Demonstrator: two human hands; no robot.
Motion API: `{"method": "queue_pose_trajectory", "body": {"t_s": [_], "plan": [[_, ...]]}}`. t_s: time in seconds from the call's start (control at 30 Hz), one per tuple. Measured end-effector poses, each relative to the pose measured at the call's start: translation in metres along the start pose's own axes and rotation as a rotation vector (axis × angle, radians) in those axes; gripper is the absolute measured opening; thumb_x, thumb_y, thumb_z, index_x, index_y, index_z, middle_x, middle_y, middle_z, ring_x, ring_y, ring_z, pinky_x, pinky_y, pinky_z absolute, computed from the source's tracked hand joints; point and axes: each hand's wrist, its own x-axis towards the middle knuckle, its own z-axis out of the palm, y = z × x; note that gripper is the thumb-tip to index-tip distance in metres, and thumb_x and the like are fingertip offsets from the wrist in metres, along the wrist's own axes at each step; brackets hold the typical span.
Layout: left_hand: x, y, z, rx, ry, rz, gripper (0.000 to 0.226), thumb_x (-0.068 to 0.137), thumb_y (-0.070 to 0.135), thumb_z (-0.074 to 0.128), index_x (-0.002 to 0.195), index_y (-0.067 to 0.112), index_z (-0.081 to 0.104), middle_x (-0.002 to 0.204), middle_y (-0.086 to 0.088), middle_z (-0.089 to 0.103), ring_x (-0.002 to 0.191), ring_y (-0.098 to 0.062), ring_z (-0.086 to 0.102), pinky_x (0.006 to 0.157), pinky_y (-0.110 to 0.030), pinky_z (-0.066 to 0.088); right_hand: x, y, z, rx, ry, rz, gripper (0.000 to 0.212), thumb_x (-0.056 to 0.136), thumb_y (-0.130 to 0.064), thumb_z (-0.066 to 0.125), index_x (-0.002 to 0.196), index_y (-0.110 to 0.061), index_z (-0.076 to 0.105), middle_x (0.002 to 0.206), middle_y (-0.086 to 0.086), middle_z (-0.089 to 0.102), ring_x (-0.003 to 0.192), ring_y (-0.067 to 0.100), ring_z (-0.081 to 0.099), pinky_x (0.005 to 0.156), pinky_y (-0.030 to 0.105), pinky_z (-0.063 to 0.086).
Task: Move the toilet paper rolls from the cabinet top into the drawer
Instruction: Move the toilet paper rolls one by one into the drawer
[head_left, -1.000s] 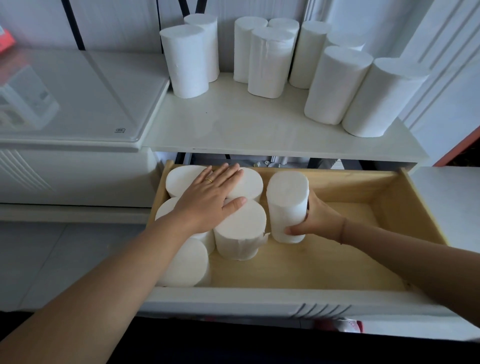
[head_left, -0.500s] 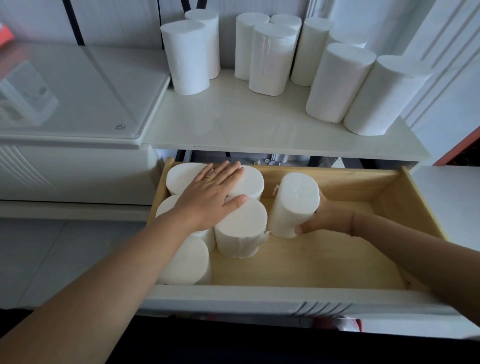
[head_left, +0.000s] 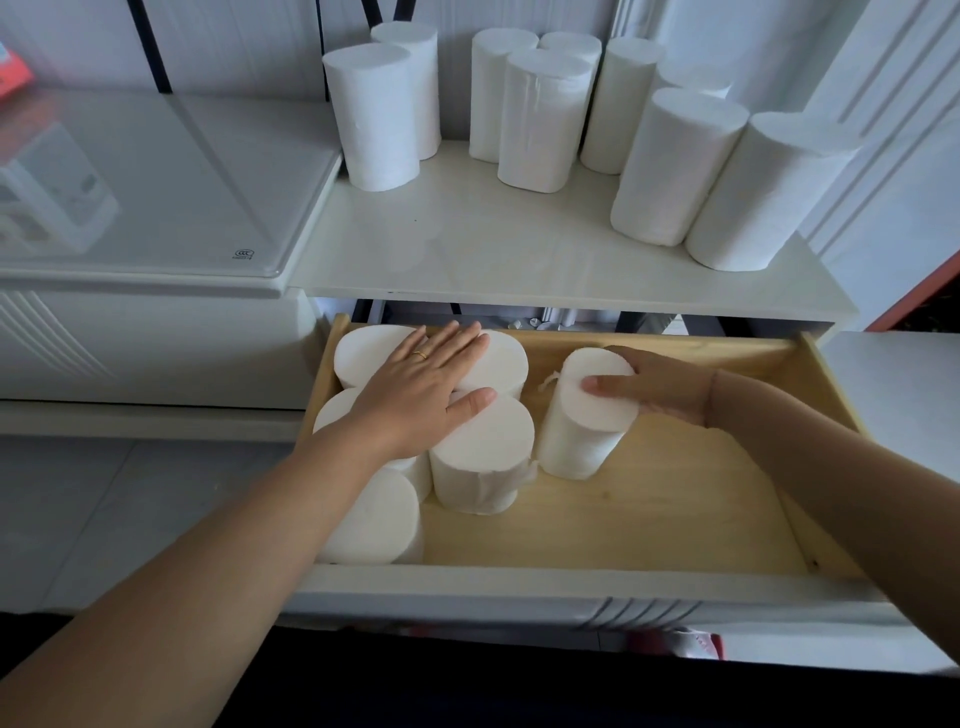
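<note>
The wooden drawer (head_left: 737, 509) is pulled open below the white cabinet top (head_left: 498, 260). Several white toilet paper rolls stand packed in its left part. My left hand (head_left: 421, 389) lies flat and open on their tops, a ring on one finger. My right hand (head_left: 660, 384) grips one more roll (head_left: 582, 431) by its top; this roll stands tilted, just right of the packed group. Several rolls (head_left: 670, 166) remain upright at the back of the cabinet top.
A glossy white appliance lid (head_left: 156, 208) adjoins the cabinet top on the left. The drawer's right half shows bare wood. The white drawer front (head_left: 519, 597) runs along the near side. A wall panel rises at the right.
My right hand shifted from the side of the roll to its top, and the roll went from upright to tilted, its top leaning right. My left hand stayed flat on the packed rolls.
</note>
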Motion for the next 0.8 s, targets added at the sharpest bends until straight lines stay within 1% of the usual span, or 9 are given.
{"method": "queue_pose_trajectory", "body": {"t_s": [0.07, 0.2, 0.27, 0.33, 0.4, 0.47, 0.53, 0.67, 0.8], "plan": [[0.000, 0.000, 0.000, 0.004, 0.002, -0.002, 0.069, 0.091, 0.060, 0.008, 0.151, 0.026, -0.001, 0.158, 0.012, -0.007, 0.144, -0.004, -0.011, 0.117, -0.031, -0.008, -0.004, 0.000, -0.002, -0.090, 0.006, 0.027, 0.061, 0.062, -0.052, 0.076, 0.116, -0.029, 0.060, 0.117, -0.001, 0.068, 0.111, 0.019, 0.064, 0.098, 0.044, 0.052], [0.000, -0.001, 0.000, 0.004, -0.006, -0.005, 0.069, 0.092, 0.060, 0.009, 0.151, 0.026, -0.002, 0.158, 0.012, -0.008, 0.144, -0.004, -0.011, 0.117, -0.031, -0.009, -0.022, 0.001, 0.001, -0.234, -0.057, 0.079, 0.035, 0.077, -0.044, 0.075, 0.105, -0.030, 0.060, 0.106, -0.001, 0.069, 0.095, 0.015, 0.068, 0.071, 0.030, 0.059], [0.000, -0.001, 0.000, -0.002, -0.010, -0.005, 0.070, 0.091, 0.061, 0.007, 0.151, 0.026, -0.002, 0.158, 0.012, -0.008, 0.144, -0.004, -0.011, 0.117, -0.031, -0.009, -0.035, 0.000, 0.008, -0.271, -0.107, 0.111, 0.037, 0.076, -0.047, 0.074, 0.105, -0.029, 0.061, 0.104, -0.001, 0.069, 0.088, 0.013, 0.071, 0.065, 0.026, 0.058], [0.000, 0.000, -0.001, -0.006, -0.013, -0.006, 0.071, 0.090, 0.062, 0.006, 0.150, 0.026, -0.003, 0.158, 0.012, -0.008, 0.144, -0.004, -0.011, 0.117, -0.031, -0.008, -0.048, -0.001, 0.017, -0.275, -0.192, 0.173, 0.050, 0.068, -0.057, 0.072, 0.108, -0.029, 0.061, 0.104, 0.000, 0.070, 0.087, 0.017, 0.073, 0.065, 0.027, 0.059], [0.000, 0.000, -0.001, -0.004, -0.011, -0.007, 0.070, 0.091, 0.061, 0.008, 0.150, 0.026, -0.003, 0.158, 0.012, -0.008, 0.144, -0.004, -0.011, 0.117, -0.031, -0.008, -0.057, -0.001, 0.029, -0.263, -0.264, 0.237, 0.064, 0.062, -0.062, 0.071, 0.113, -0.025, 0.060, 0.105, 0.003, 0.071, 0.092, 0.025, 0.073, 0.069, 0.029, 0.060], [-0.001, 0.000, -0.001, 0.002, -0.010, -0.009, 0.068, 0.092, 0.059, 0.009, 0.150, 0.026, -0.002, 0.158, 0.012, -0.008, 0.144, -0.004, -0.011, 0.117, -0.031, -0.008, -0.062, 0.000, 0.041, -0.236, -0.301, 0.286, 0.075, 0.060, -0.065, 0.072, 0.117, -0.017, 0.060, 0.108, 0.010, 0.072, 0.100, 0.033, 0.070, 0.075, 0.031, 0.061], [0.000, 0.001, -0.001, 0.006, -0.010, -0.009, 0.068, 0.093, 0.059, 0.010, 0.150, 0.026, -0.002, 0.158, 0.012, -0.008, 0.144, -0.004, -0.011, 0.117, -0.031, -0.009, -0.066, 0.000, 0.051, -0.193, -0.318, 0.325, 0.082, 0.061, -0.066, 0.074, 0.118, -0.009, 0.059, 0.108, 0.018, 0.072, 0.101, 0.037, 0.069, 0.078, 0.032, 0.061], [-0.001, 0.001, -0.001, -0.001, -0.010, -0.012, 0.067, 0.094, 0.058, 0.013, 0.151, 0.026, -0.002, 0.158, 0.012, -0.008, 0.144, -0.004, -0.011, 0.117, -0.030, -0.009, -0.070, -0.003, 0.063, -0.112, -0.307, 0.382, 0.090, 0.055, -0.064, 0.071, 0.116, 0.001, 0.059, 0.099, 0.021, 0.073, 0.087, 0.030, 0.071, 0.079, 0.035, 0.061], [0.000, 0.001, -0.001, -0.001, -0.004, -0.011, 0.066, 0.094, 0.057, 0.013, 0.150, 0.026, -0.002, 0.158, 0.012, -0.007, 0.144, -0.004, -0.011, 0.117, -0.030, -0.009, -0.071, -0.004, 0.072, -0.081, -0.336, 0.419, 0.090, 0.058, -0.066, 0.065, 0.115, 0.004, 0.061, 0.095, 0.016, 0.072, 0.075, 0.020, 0.066, 0.069, 0.026, 0.060]]}}
